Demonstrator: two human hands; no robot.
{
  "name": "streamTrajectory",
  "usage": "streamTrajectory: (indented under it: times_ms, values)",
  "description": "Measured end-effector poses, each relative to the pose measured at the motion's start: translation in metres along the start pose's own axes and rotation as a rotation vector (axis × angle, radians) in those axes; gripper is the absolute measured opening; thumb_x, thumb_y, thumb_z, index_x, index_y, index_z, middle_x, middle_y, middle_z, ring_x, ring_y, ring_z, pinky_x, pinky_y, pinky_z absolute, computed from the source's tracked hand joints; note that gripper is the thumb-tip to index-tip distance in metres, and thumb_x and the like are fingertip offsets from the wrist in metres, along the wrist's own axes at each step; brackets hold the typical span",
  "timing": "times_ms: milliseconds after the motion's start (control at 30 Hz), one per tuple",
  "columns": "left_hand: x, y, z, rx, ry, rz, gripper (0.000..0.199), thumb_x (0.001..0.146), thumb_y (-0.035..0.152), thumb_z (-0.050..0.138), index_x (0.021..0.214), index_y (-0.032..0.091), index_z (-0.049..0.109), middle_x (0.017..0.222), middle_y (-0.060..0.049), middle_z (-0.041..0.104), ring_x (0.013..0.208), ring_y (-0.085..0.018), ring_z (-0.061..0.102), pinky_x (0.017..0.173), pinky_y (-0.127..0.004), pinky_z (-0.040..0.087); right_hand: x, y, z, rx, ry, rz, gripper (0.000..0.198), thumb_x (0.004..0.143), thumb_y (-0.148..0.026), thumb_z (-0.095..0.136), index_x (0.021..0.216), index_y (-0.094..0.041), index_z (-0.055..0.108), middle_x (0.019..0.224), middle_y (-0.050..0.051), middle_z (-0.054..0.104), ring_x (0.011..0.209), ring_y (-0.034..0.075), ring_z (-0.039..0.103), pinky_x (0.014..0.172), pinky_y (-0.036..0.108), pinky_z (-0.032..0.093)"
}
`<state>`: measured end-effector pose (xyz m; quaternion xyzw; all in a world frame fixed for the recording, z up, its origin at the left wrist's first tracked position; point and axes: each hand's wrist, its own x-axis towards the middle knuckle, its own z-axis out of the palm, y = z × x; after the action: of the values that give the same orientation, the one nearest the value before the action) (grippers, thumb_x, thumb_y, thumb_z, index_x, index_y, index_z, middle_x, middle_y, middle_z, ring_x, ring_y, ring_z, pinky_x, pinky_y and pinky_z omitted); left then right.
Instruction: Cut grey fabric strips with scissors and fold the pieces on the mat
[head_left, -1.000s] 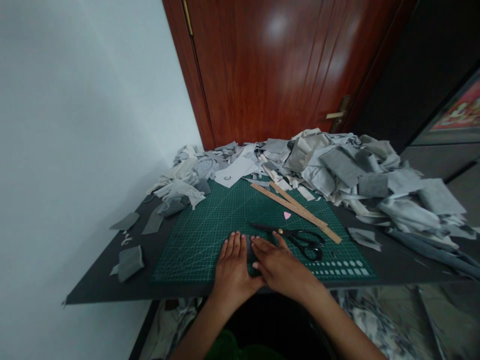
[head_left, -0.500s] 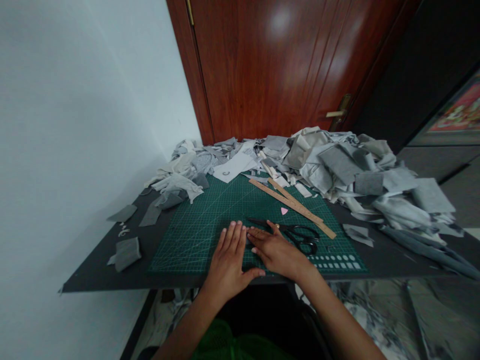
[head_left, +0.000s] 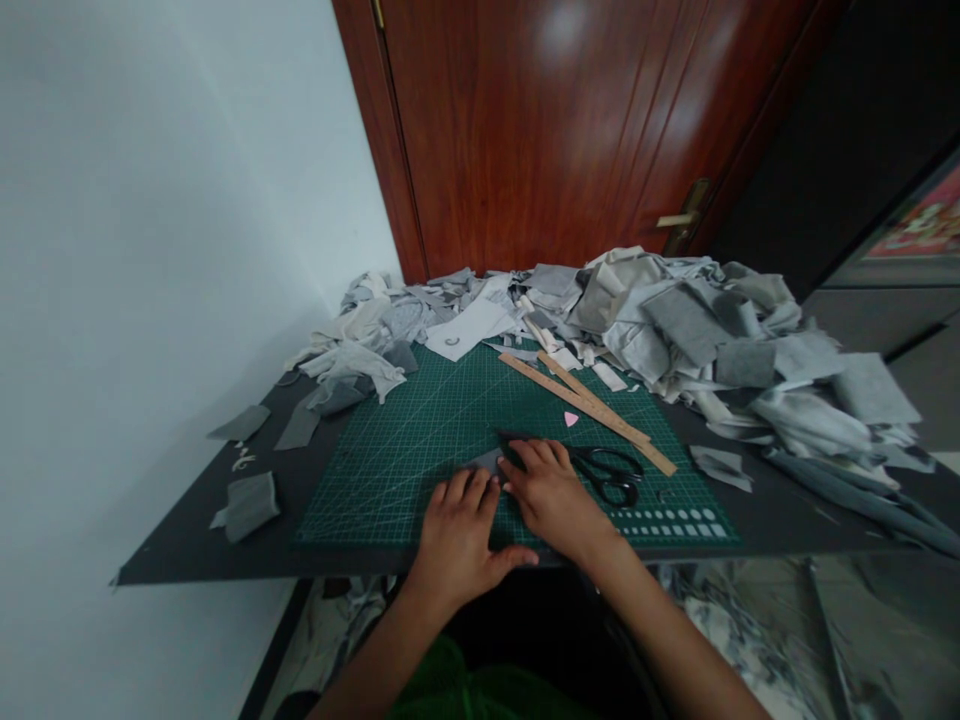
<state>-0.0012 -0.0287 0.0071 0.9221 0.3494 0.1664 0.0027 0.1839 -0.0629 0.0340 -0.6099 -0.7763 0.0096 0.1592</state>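
A small grey fabric piece (head_left: 487, 462) lies on the green cutting mat (head_left: 397, 440), partly covered by my fingers. My left hand (head_left: 461, 535) rests over its near side, fingers slightly bent and side by side, thumb stretched out to the right near the table edge. My right hand (head_left: 556, 500) touches the fabric's right end with bent, slightly spread fingertips. Black scissors (head_left: 609, 468) lie beside and partly behind my right hand, blades pointing left. What lies beneath both palms is hidden.
Two crossed wooden rulers (head_left: 600, 405) and a pink tailor's chalk (head_left: 571, 419) lie on the mat. Heaps of grey and white fabric scraps (head_left: 690, 330) line the back and right. White paper (head_left: 465, 332) lies at the back; folded grey pieces (head_left: 251, 505) sit at left.
My left fingers have drawn back toward me and bent, showing more of the grey fabric. My right hand's fingers have bent and shifted slightly. The camera view has moved a little.
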Motion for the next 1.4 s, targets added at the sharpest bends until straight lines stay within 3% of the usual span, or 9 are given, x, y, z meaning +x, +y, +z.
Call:
streamTrajectory:
  times_ms: [200,333,433,633,767,900,1100,1233,1400]
  values:
    - [-0.003,-0.005,-0.004,-0.131,-0.020,0.099,0.091,0.082,0.088,0.051,0.134,0.015,0.066,0.134,-0.017,0.065,0.121,-0.038,0.057,0.103,-0.056,0.047,0.000,-0.003,0.001,-0.050,-0.047,0.057,0.042,0.105,-0.025,0.047,0.144,-0.016,0.061,0.121,0.018,0.063,0.117,0.035,0.052,0.104,0.055,0.041]
    - [-0.002,-0.012,-0.008,-0.221,0.070,0.051,0.048,0.100,0.056,0.054,0.133,0.022,0.065,0.128,-0.011,0.066,0.119,-0.030,0.057,0.101,-0.048,0.051,0.000,0.011,-0.002,-0.016,-0.067,0.012,0.042,0.106,-0.027,0.048,0.147,-0.024,0.060,0.120,0.015,0.061,0.113,0.032,0.052,0.097,0.048,0.043]
    - [0.001,-0.013,-0.008,-0.158,0.137,-0.023,0.029,0.104,0.036,0.051,0.121,0.021,0.070,0.129,-0.011,0.065,0.120,-0.030,0.056,0.102,-0.049,0.050,0.000,0.018,-0.002,-0.009,-0.068,-0.018,0.042,0.106,-0.026,0.049,0.147,-0.025,0.060,0.120,0.014,0.060,0.114,0.031,0.052,0.098,0.047,0.041]
    - [0.001,-0.002,-0.008,-0.028,0.017,-0.012,0.028,0.101,0.037,0.054,0.110,0.019,0.074,0.110,-0.010,0.072,0.104,-0.030,0.062,0.086,-0.050,0.054,0.002,0.018,0.002,0.013,-0.040,-0.015,0.042,0.106,-0.025,0.050,0.146,-0.024,0.061,0.120,0.015,0.061,0.115,0.032,0.053,0.098,0.047,0.041]
    - [-0.008,0.004,-0.009,-0.027,-0.055,0.093,0.041,0.096,0.046,0.062,0.124,0.017,0.070,0.124,-0.013,0.069,0.112,-0.033,0.061,0.093,-0.052,0.052,0.004,0.025,0.002,0.066,-0.018,-0.044,0.039,0.107,-0.029,0.048,0.141,-0.024,0.065,0.126,0.015,0.061,0.119,0.030,0.052,0.104,0.048,0.039]
    - [-0.013,0.001,-0.004,-0.004,-0.047,0.109,0.051,0.100,0.053,0.055,0.136,0.017,0.063,0.137,-0.014,0.065,0.123,-0.034,0.059,0.102,-0.051,0.049,0.006,0.033,0.003,0.101,-0.016,-0.089,0.038,0.108,-0.030,0.048,0.141,-0.025,0.066,0.129,0.015,0.060,0.122,0.030,0.050,0.107,0.048,0.037]
    - [-0.011,-0.005,0.008,0.021,-0.054,0.245,0.115,0.083,0.085,0.054,0.160,0.003,0.027,0.166,-0.027,0.030,0.156,-0.041,0.024,0.123,-0.055,0.030,0.006,0.037,0.008,0.095,-0.004,-0.123,0.040,0.108,-0.031,0.048,0.142,-0.023,0.065,0.129,0.016,0.060,0.120,0.030,0.050,0.107,0.049,0.038]
    - [-0.014,-0.001,0.011,0.018,-0.116,0.186,0.121,0.075,0.082,0.067,0.160,0.005,0.029,0.166,-0.026,0.031,0.155,-0.041,0.028,0.123,-0.055,0.032,0.007,0.035,0.010,0.116,0.019,-0.107,0.038,0.108,-0.032,0.048,0.140,-0.024,0.067,0.129,0.016,0.062,0.121,0.030,0.052,0.109,0.049,0.038]
    - [-0.016,0.007,0.016,0.002,-0.067,0.113,0.124,0.068,0.082,0.072,0.159,0.009,0.032,0.165,-0.025,0.034,0.154,-0.041,0.030,0.124,-0.058,0.031,0.006,0.042,0.000,0.118,0.035,-0.109,0.038,0.108,-0.030,0.047,0.142,-0.024,0.064,0.139,0.014,0.062,0.129,0.027,0.053,0.114,0.046,0.034]
